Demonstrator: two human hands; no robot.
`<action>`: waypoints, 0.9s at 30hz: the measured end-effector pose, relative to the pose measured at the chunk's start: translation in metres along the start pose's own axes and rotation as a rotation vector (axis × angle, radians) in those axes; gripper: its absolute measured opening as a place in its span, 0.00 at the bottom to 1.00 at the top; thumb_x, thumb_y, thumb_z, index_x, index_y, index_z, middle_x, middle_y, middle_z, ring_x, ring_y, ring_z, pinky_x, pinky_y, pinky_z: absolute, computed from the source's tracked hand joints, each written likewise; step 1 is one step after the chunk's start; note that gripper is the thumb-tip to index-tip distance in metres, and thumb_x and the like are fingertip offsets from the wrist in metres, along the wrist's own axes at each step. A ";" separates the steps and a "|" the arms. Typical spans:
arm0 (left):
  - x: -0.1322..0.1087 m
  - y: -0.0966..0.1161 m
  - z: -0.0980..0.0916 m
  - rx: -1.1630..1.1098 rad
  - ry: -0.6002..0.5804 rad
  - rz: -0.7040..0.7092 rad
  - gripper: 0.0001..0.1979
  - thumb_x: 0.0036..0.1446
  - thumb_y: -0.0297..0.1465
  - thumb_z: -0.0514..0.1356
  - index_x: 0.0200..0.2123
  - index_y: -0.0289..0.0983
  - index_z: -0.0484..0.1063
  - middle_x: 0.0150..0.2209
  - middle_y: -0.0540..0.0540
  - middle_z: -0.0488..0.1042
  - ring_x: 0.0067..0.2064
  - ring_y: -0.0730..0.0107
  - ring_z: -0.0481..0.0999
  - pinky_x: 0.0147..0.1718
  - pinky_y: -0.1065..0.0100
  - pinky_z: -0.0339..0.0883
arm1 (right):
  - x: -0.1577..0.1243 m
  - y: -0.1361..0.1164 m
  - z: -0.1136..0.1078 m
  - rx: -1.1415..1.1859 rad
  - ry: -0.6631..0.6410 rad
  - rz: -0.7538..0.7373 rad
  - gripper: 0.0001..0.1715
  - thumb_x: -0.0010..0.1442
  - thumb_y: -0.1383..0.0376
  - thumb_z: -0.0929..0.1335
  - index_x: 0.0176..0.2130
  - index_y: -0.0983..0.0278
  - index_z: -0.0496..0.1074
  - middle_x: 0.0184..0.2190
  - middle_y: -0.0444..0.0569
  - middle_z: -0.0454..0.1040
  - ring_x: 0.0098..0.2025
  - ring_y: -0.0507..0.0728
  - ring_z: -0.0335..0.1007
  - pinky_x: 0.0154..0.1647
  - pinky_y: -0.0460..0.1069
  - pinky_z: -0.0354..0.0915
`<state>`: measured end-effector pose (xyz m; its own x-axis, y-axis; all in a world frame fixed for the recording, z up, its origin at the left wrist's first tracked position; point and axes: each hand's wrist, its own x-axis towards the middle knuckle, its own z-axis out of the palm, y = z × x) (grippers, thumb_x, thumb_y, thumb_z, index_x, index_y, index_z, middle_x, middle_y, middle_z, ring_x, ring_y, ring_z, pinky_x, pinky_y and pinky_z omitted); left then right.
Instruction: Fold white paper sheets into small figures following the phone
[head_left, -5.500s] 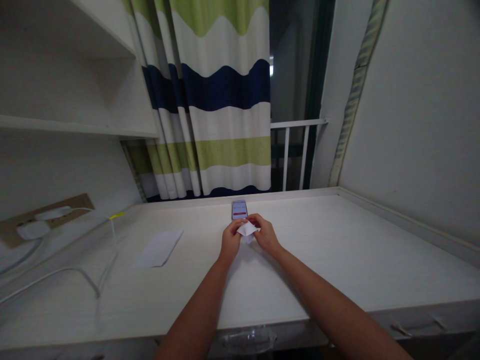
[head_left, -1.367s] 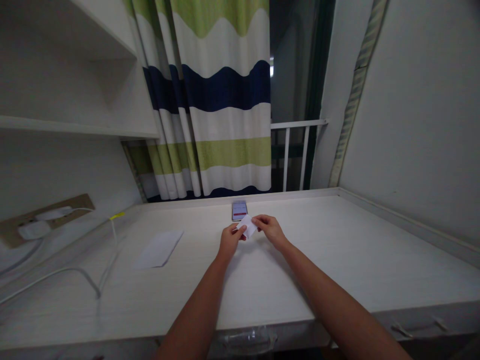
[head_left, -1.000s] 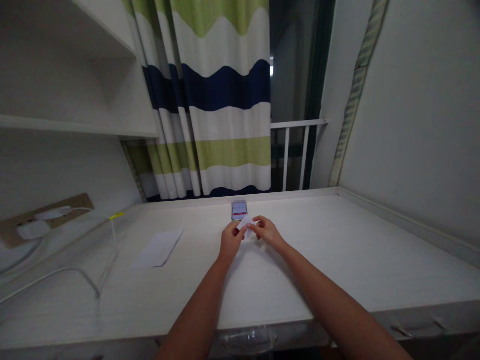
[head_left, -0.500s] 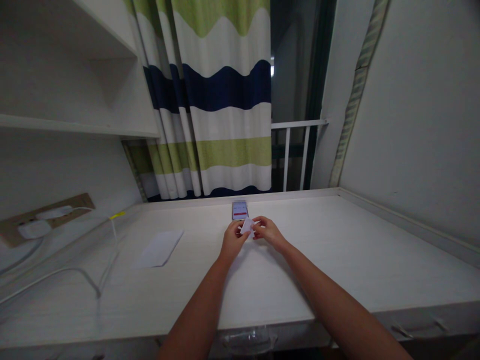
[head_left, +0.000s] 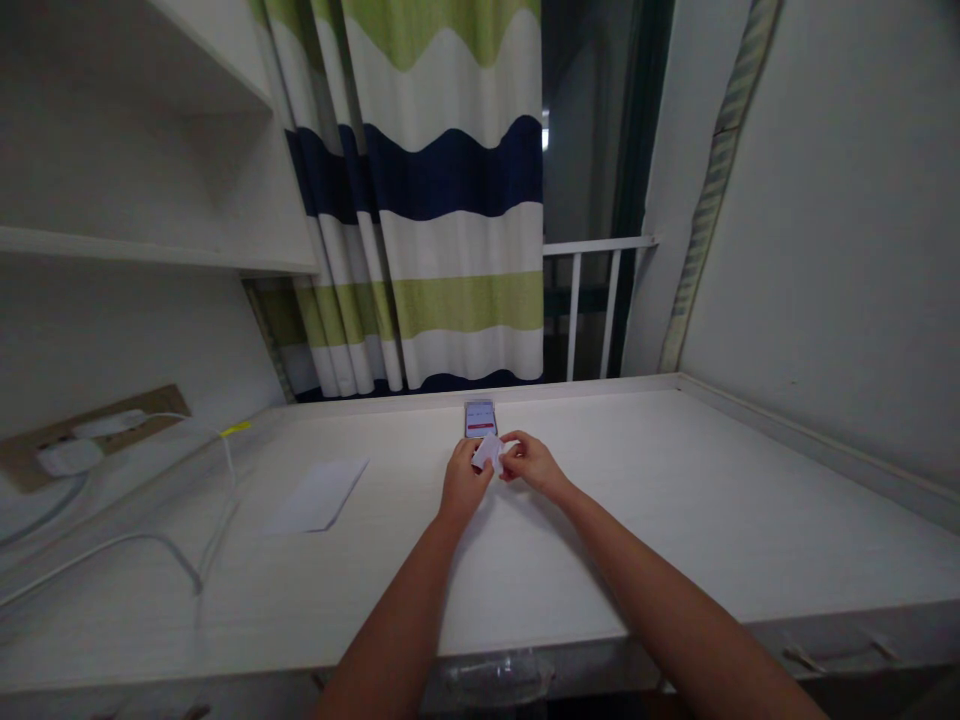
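A small folded piece of white paper (head_left: 488, 451) is held up between both hands over the desk. My left hand (head_left: 463, 482) is closed on its left side, the thumb lying across the lower part. On the right edge, the thumb and fingers of my right hand (head_left: 527, 463) pinch the paper. Just beyond the hands a phone (head_left: 480, 417) with a lit screen lies near the back of the desk; its near end is close behind the paper. Fine folds in the paper are too small to make out.
Loose white sheets (head_left: 319, 497) lie on the white desk (head_left: 675, 500) to the left. A white cable (head_left: 161, 542) runs over the left side from a power strip (head_left: 75, 445). Shelves (head_left: 150, 250) overhang at left; a striped curtain (head_left: 457, 240) hangs behind.
The folded paper has turned and shifted slightly left in my hands. My right hand has moved a little left with it, its fingers closing nearer the paper's right edge.
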<state>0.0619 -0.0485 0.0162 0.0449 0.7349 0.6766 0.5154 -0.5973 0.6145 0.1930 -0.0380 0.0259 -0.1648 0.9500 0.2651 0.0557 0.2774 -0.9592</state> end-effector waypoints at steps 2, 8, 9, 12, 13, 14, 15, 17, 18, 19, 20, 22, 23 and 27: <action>0.000 0.001 0.001 -0.006 -0.008 -0.002 0.11 0.44 0.23 0.54 0.35 0.35 0.64 0.34 0.46 0.65 0.37 0.68 0.66 0.26 0.72 0.64 | 0.000 0.000 0.000 0.010 0.006 -0.013 0.14 0.40 0.69 0.64 0.33 0.65 0.62 0.13 0.36 0.66 0.15 0.49 0.65 0.19 0.45 0.66; -0.001 0.001 0.003 -0.111 -0.065 -0.036 0.13 0.44 0.25 0.55 0.37 0.35 0.62 0.36 0.45 0.63 0.36 0.69 0.66 0.24 0.72 0.65 | 0.000 0.000 0.000 0.034 0.033 -0.054 0.16 0.40 0.68 0.65 0.34 0.64 0.61 0.15 0.36 0.66 0.16 0.49 0.66 0.20 0.45 0.66; -0.002 0.001 0.003 -0.109 -0.057 -0.037 0.13 0.44 0.25 0.55 0.37 0.35 0.62 0.36 0.45 0.63 0.37 0.69 0.66 0.25 0.72 0.65 | 0.000 0.001 0.000 0.037 0.033 -0.055 0.16 0.40 0.67 0.65 0.34 0.64 0.61 0.15 0.36 0.66 0.17 0.49 0.67 0.21 0.45 0.66; -0.002 0.002 0.002 -0.097 -0.026 -0.038 0.12 0.44 0.24 0.54 0.36 0.36 0.62 0.35 0.46 0.63 0.37 0.69 0.66 0.26 0.72 0.65 | 0.000 0.002 0.002 0.051 0.027 -0.047 0.16 0.40 0.67 0.65 0.33 0.63 0.60 0.15 0.35 0.65 0.17 0.50 0.67 0.21 0.45 0.67; -0.002 0.002 0.001 -0.096 -0.018 -0.041 0.12 0.44 0.23 0.54 0.35 0.36 0.62 0.35 0.47 0.64 0.36 0.69 0.66 0.26 0.72 0.65 | -0.001 0.002 0.002 0.056 0.024 -0.044 0.15 0.40 0.67 0.65 0.33 0.63 0.59 0.15 0.35 0.65 0.17 0.50 0.67 0.21 0.45 0.66; -0.002 0.003 0.001 -0.095 -0.012 -0.043 0.11 0.44 0.23 0.54 0.34 0.36 0.62 0.34 0.47 0.64 0.35 0.70 0.66 0.26 0.72 0.64 | -0.001 0.003 0.003 0.058 0.022 -0.042 0.15 0.40 0.67 0.65 0.32 0.63 0.59 0.15 0.35 0.65 0.17 0.49 0.67 0.21 0.45 0.66; -0.002 0.003 0.001 -0.095 -0.008 -0.045 0.10 0.44 0.23 0.54 0.34 0.36 0.62 0.34 0.47 0.64 0.35 0.70 0.66 0.26 0.72 0.64 | -0.001 0.003 0.003 0.059 0.019 -0.044 0.15 0.41 0.67 0.65 0.32 0.63 0.59 0.15 0.35 0.66 0.17 0.49 0.67 0.21 0.45 0.66; -0.002 0.004 0.001 -0.098 0.002 -0.049 0.10 0.44 0.24 0.54 0.33 0.36 0.62 0.33 0.48 0.64 0.33 0.71 0.66 0.26 0.72 0.64 | -0.001 0.003 0.003 0.060 0.015 -0.050 0.14 0.41 0.67 0.65 0.32 0.63 0.58 0.15 0.35 0.66 0.17 0.49 0.67 0.21 0.45 0.66; -0.002 0.004 0.001 -0.102 0.009 -0.052 0.09 0.43 0.24 0.54 0.33 0.36 0.62 0.33 0.48 0.64 0.33 0.71 0.66 0.26 0.72 0.64 | -0.001 0.003 0.004 0.064 0.014 -0.050 0.14 0.41 0.67 0.65 0.32 0.63 0.58 0.15 0.35 0.66 0.17 0.49 0.67 0.21 0.45 0.66; -0.002 0.004 0.001 -0.105 0.017 -0.054 0.09 0.43 0.24 0.54 0.32 0.36 0.62 0.32 0.48 0.64 0.33 0.72 0.66 0.26 0.72 0.63 | -0.001 0.003 0.004 0.071 0.014 -0.048 0.14 0.41 0.67 0.65 0.32 0.63 0.58 0.15 0.35 0.66 0.17 0.49 0.67 0.21 0.45 0.66; -0.002 0.004 0.001 -0.107 0.022 -0.055 0.09 0.43 0.24 0.54 0.31 0.36 0.62 0.32 0.48 0.63 0.32 0.72 0.66 0.26 0.72 0.63 | -0.001 0.003 0.004 0.080 0.012 -0.046 0.14 0.41 0.67 0.65 0.32 0.63 0.58 0.15 0.35 0.66 0.17 0.49 0.67 0.21 0.45 0.66; -0.002 0.004 0.001 -0.107 0.029 -0.054 0.07 0.43 0.24 0.54 0.30 0.36 0.61 0.31 0.49 0.63 0.32 0.72 0.65 0.25 0.72 0.63 | -0.001 0.003 0.004 0.101 0.005 -0.044 0.15 0.41 0.67 0.65 0.32 0.63 0.58 0.16 0.35 0.66 0.17 0.49 0.67 0.21 0.46 0.66; -0.002 0.004 0.001 -0.107 0.028 -0.052 0.07 0.43 0.24 0.54 0.30 0.36 0.61 0.31 0.49 0.63 0.32 0.72 0.65 0.25 0.72 0.63 | -0.002 0.002 0.004 0.112 -0.001 -0.045 0.15 0.41 0.67 0.65 0.31 0.63 0.57 0.16 0.35 0.66 0.17 0.49 0.67 0.22 0.46 0.66; -0.002 0.003 0.001 -0.133 0.012 -0.042 0.06 0.43 0.24 0.54 0.29 0.36 0.61 0.30 0.49 0.62 0.32 0.73 0.65 0.25 0.72 0.64 | -0.002 0.001 0.004 0.142 -0.009 -0.049 0.15 0.41 0.66 0.66 0.31 0.62 0.56 0.17 0.35 0.66 0.19 0.50 0.68 0.22 0.46 0.66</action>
<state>0.0647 -0.0515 0.0166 0.0155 0.7567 0.6536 0.3988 -0.6041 0.6899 0.1893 -0.0406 0.0243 -0.1727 0.9342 0.3121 -0.0927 0.3001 -0.9494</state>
